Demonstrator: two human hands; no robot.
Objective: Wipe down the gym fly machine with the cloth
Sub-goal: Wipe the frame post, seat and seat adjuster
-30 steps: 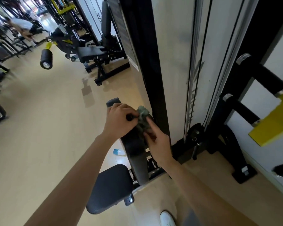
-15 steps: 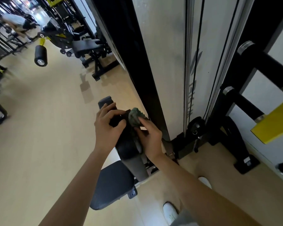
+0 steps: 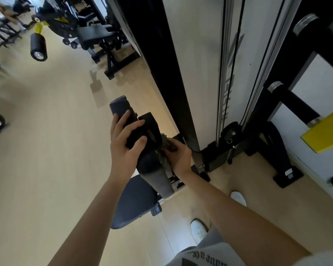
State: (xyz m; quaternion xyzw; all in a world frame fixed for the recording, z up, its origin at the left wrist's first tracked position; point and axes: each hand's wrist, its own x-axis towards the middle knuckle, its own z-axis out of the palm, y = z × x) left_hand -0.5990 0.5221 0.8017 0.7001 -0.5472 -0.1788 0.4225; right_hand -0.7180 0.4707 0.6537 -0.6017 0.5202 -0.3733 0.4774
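**Left hand braces the pad while the cloth works behind it**

Our left hand is clamped over the upper part of the pad. Its fingers curl onto the front face and the thumb sits on the near edge, holding the pad steady. Below it is the seat, and nothing on it tells us whether it has been wiped. Just right of the pad, the cloth is bunched and pressed against the pad's rear side, beside its black plastic backing. Our right hand grasps that cloth, fingers closed around the wad.

We judge the job to be early or midway. The cloth covers only one small part of the fly machine, and no surface shows a wet streak or sheen that would mark it as done. Further right, the black upright, the cables and the padded grips all lie well apart from the cloth. We expect the rest of the pad, the seat and those parts are left to wipe. We cannot tell which of them have already had a pass.
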